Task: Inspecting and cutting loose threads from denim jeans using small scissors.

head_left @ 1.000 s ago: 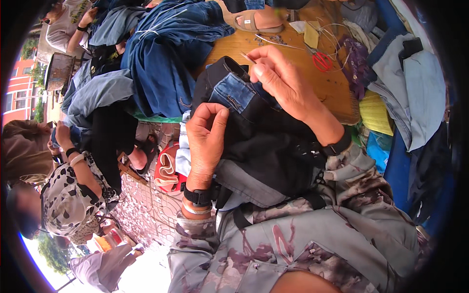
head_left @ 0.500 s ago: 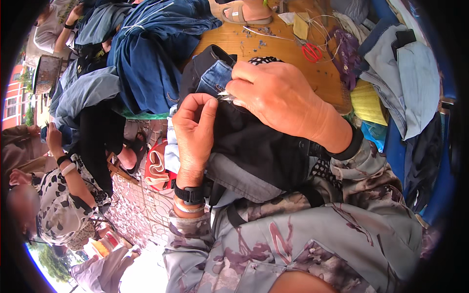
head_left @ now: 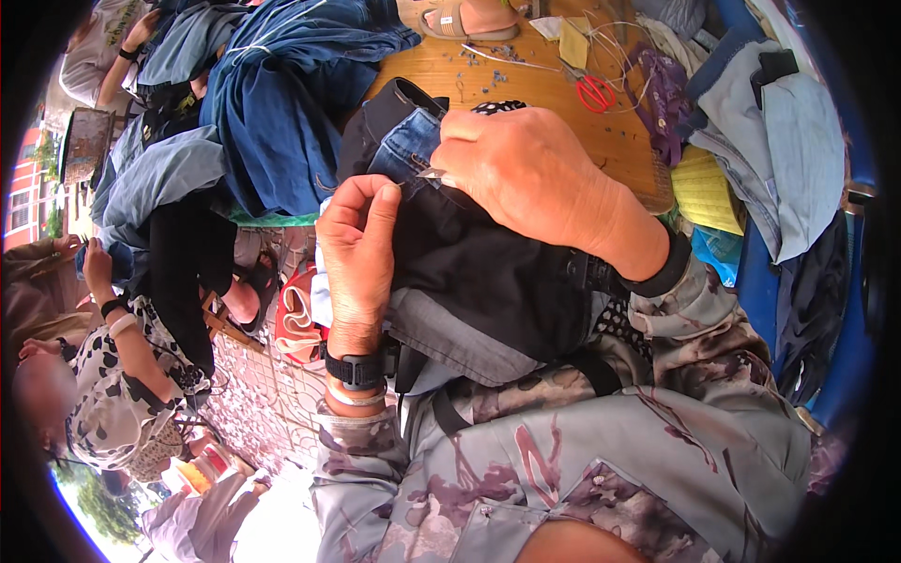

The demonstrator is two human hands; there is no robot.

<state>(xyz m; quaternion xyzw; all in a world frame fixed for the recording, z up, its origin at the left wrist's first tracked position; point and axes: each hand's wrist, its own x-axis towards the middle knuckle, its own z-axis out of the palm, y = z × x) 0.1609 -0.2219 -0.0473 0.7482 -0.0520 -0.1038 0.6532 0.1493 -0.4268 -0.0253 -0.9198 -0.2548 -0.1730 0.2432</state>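
Black jeans (head_left: pixel 469 281) with a blue denim waistband piece (head_left: pixel 409 145) lie bunched across my lap. My left hand (head_left: pixel 361 239) pinches thumb to forefinger at the edge of the blue piece, on what looks like a short dark thread (head_left: pixel 404 182). Just to its right, my right hand (head_left: pixel 526 178) is closed around small thread snips (head_left: pixel 431 174). Only their silver tip sticks out, pointing at the left fingertips; the rest is hidden in the palm. Loose threads stick out of the denim near the tip.
Red-handled scissors (head_left: pixel 595 93), thread scraps and tangled string lie on the wooden table (head_left: pixel 526 80). Blue jeans (head_left: pixel 272 113) are heaped at the left, light denim (head_left: pixel 798 159) at the right. Other people sit along the left, one in a spotted shirt (head_left: pixel 122 375).
My left hand has shifted slightly left and down, drawing away from the snips' tip. My right hand stays near the waistband, with a little more of the tip's gap to the left fingers showing.
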